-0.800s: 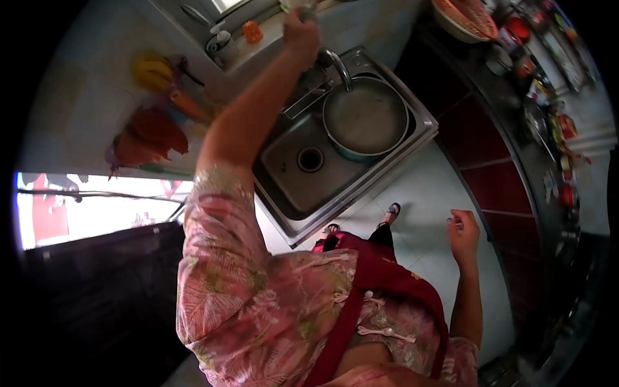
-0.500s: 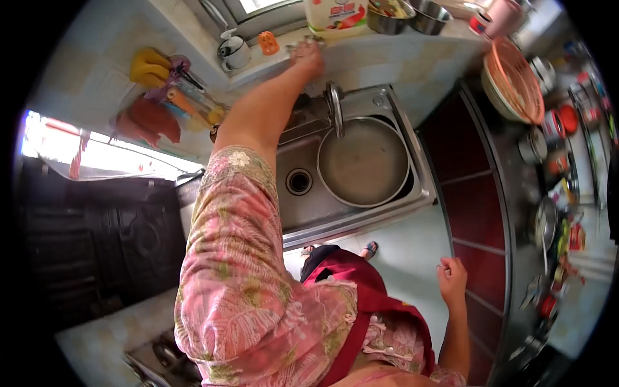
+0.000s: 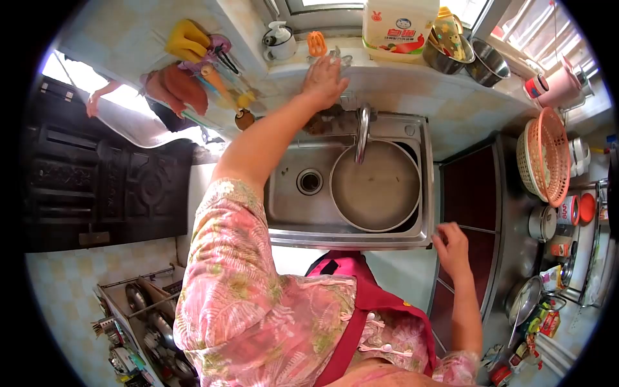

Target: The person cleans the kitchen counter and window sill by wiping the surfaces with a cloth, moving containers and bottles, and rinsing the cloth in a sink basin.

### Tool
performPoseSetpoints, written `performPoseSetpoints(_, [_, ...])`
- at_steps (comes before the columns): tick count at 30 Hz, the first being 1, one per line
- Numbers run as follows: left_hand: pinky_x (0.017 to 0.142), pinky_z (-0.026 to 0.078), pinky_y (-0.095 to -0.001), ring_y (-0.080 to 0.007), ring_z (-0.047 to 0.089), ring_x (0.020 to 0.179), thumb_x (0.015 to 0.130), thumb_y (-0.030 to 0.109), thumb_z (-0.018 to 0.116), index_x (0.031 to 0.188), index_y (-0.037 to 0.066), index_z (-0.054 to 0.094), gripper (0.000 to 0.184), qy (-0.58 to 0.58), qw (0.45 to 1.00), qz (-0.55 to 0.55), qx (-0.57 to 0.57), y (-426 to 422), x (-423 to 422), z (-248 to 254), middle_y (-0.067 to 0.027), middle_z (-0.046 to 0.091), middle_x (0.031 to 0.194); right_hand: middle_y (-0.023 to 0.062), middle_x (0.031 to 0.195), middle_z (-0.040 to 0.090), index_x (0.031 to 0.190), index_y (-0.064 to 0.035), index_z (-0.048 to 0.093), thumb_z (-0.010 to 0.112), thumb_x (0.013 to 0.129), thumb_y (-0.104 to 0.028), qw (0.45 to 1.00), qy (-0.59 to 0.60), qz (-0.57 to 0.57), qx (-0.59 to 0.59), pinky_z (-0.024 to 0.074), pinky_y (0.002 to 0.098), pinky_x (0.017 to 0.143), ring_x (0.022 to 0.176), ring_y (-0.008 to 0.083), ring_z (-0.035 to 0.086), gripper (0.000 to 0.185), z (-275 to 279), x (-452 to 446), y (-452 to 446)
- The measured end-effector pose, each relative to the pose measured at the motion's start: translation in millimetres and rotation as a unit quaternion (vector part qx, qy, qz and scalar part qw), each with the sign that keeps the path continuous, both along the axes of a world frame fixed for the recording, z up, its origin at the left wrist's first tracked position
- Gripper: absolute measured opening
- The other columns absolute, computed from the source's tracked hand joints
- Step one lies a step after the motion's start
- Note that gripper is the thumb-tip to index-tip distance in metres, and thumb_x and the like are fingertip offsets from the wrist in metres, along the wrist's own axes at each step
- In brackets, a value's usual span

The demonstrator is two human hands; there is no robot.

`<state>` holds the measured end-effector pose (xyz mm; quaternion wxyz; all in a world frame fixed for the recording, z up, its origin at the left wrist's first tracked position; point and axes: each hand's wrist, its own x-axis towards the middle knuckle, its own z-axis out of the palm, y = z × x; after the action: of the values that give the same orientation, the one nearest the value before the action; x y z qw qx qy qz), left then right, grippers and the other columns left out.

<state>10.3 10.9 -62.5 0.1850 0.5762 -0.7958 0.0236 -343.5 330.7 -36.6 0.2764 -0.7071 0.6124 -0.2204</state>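
Hands apart: small greyish irregular object point(image 3: 346, 59) on pale windowsill point(image 3: 293, 65) lies at fingertips of nearer left hand point(image 3: 324, 82), grip and long axis unclear; right hand point(image 3: 452, 248) hangs empty, fingers loosely parted.

Two large red Chinese characters point(image 3: 405, 33), read as 白猫, stood on the front of the boxy white plastic container point(image 3: 380, 24) on the windowsill; the smaller line beneath was illegible. Print on the cylindrical red-and-white can point(image 3: 568, 210) at right was too small to read.
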Motion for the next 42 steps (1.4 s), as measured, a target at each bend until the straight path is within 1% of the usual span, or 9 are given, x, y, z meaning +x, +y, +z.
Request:
performPoseSetpoints(6, [0.095, 0.039, -0.0463, -0.0362, 0.049, 0.113, 0.087, 0.028, 0.050, 0.122, 0.002, 0.049, 0.043, 0.066, 0.990, -0.085, -0.089, -17, -50, -4, -0.0214, 0.054, 0.117, 0.0172, 0.096, 0.059, 0.104, -0.0004, 0.058, 0.056, 0.083, -0.008, 0.972, -0.003, 0.125, -0.199, 0.0464, 0.0394, 0.076, 0.090, 0.0362, 0.057, 0.023, 41, 86, -178])
performPoseSetpoints(12, [0.092, 0.040, -0.0392, -0.0351, 0.050, 0.107, 0.085, 0.018, 0.051, 0.115, 0.002, 0.051, 0.033, 0.354, 0.923, -0.128, 0.078, -22, -27, 14, -0.0197, 0.056, 0.109, 0.0204, 0.103, 0.060, 0.109, 0.0004, 0.057, 0.049, 0.085, -0.006, 0.912, -0.011, 0.157, -0.378, 0.0452, 0.0409, 0.083, 0.095, 0.0362, 0.057, 0.026, 9, 193, -325])
performPoseSetpoints(13, [0.092, 0.039, -0.0388, -0.0351, 0.050, 0.105, 0.084, 0.013, 0.051, 0.111, 0.002, 0.052, 0.029, 0.348, 0.921, -0.125, 0.122, -37, -20, -3, -0.0196, 0.055, 0.108, 0.0204, 0.104, 0.060, 0.109, 0.0006, 0.057, 0.049, 0.085, -0.006, 0.917, -0.020, 0.170, -0.359, 0.0453, 0.0408, 0.084, 0.096, 0.0356, 0.057, 0.027, 2, 205, -341])
performPoseSetpoints(14, [0.093, 0.039, -0.0390, -0.0354, 0.050, 0.104, 0.084, 0.012, 0.050, 0.109, 0.002, 0.051, 0.027, 0.260, 0.940, -0.203, -0.083, -35, -12, -27, -0.0194, 0.054, 0.109, 0.0205, 0.105, 0.060, 0.110, 0.0002, 0.058, 0.050, 0.084, -0.005, 0.933, 0.000, 0.181, -0.311, 0.0459, 0.0406, 0.083, 0.096, 0.0348, 0.057, 0.028, 2, 207, -340])
performPoseSetpoints(17, [0.095, 0.038, -0.0440, -0.0387, 0.049, 0.110, 0.082, 0.011, 0.051, 0.115, 0.001, 0.048, 0.035, 0.317, 0.945, -0.074, -0.006, -15, -17, 5, -0.0207, 0.053, 0.113, 0.0145, 0.107, 0.059, 0.112, -0.0030, 0.059, 0.060, 0.077, -0.001, 0.893, 0.063, 0.180, -0.408, 0.0463, 0.0396, 0.084, 0.097, 0.0326, 0.056, 0.036, -7, 202, -347])
performPoseSetpoints(18, [0.092, 0.040, -0.0434, -0.0381, 0.050, 0.106, 0.080, 0.009, 0.053, 0.108, 0.001, 0.052, 0.029, 0.290, 0.943, -0.034, -0.163, -8, -18, -3, -0.0194, 0.054, 0.110, 0.0135, 0.106, 0.059, 0.109, -0.0034, 0.059, 0.060, 0.077, -0.002, 0.879, 0.088, 0.188, -0.429, 0.0465, 0.0396, 0.082, 0.096, 0.0322, 0.055, 0.032, -5, 206, -343])
performPoseSetpoints(26, [0.085, 0.044, -0.0418, -0.0331, 0.052, 0.099, 0.072, 0.005, 0.054, 0.095, 0.002, 0.056, 0.024, 0.156, 0.967, 0.091, -0.178, 6, 17, -3, -0.0146, 0.056, 0.102, 0.0103, 0.087, 0.053, 0.085, -0.0034, 0.053, 0.057, 0.073, -0.004, 0.839, 0.102, 0.255, -0.469, 0.0453, 0.0406, 0.070, 0.084, 0.0307, 0.052, 0.012, -7, 238, -357])
performPoseSetpoints(30, [0.079, 0.045, -0.0423, -0.0355, 0.053, 0.091, 0.079, 0.006, 0.046, 0.092, 0.001, 0.055, 0.016, 0.230, 0.960, 0.122, -0.098, 5, 6, -6, -0.0181, 0.054, 0.094, 0.0107, 0.086, 0.053, 0.085, -0.0044, 0.053, 0.053, 0.074, -0.002, 0.837, 0.126, 0.279, -0.454, 0.0447, 0.0391, 0.068, 0.086, 0.0305, 0.052, 0.011, -9, 185, -367])
performPoseSetpoints(42, [0.104, 0.034, -0.0396, -0.0359, 0.038, 0.125, 0.073, 0.003, 0.057, 0.125, -0.003, 0.043, 0.054, 0.188, 0.972, 0.076, -0.117, 42, 14, -20, -0.0197, 0.043, 0.129, 0.0085, 0.093, 0.054, 0.087, -0.0080, 0.055, 0.056, 0.072, -0.007, 0.839, 0.165, 0.288, -0.431, 0.0481, 0.0370, 0.070, 0.086, 0.0273, 0.053, 0.015, -15, 146, -374])
